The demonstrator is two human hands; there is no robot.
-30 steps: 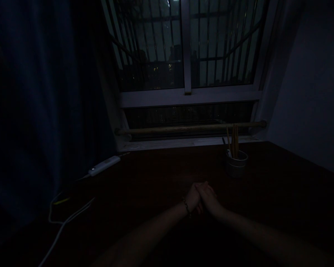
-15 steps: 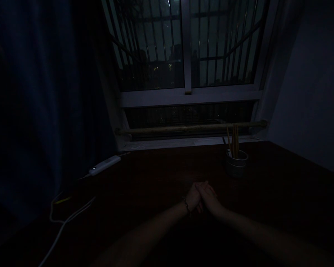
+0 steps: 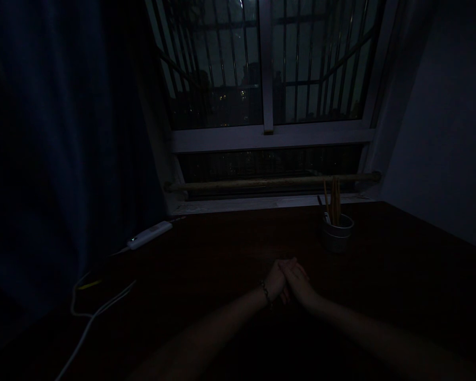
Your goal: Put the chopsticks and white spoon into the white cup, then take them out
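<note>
My left hand and my right hand are clasped together above the dark wooden desk. Fingers of the right hand lie over those of the left, and both hands look closed. No object shows between them, though the palms are hidden and the light is very dim. A dark beaded bracelet circles the left wrist. Beyond the hands, to the right, stands a grey cup with several thin sticks upright in it; it is the nearest object and is not touched.
At the left lies a white power strip, with white cables and a thin yellow strip nearer to me. A dark blue curtain hangs on the left. Across the barred window runs a horizontal pole. A wall bounds the right.
</note>
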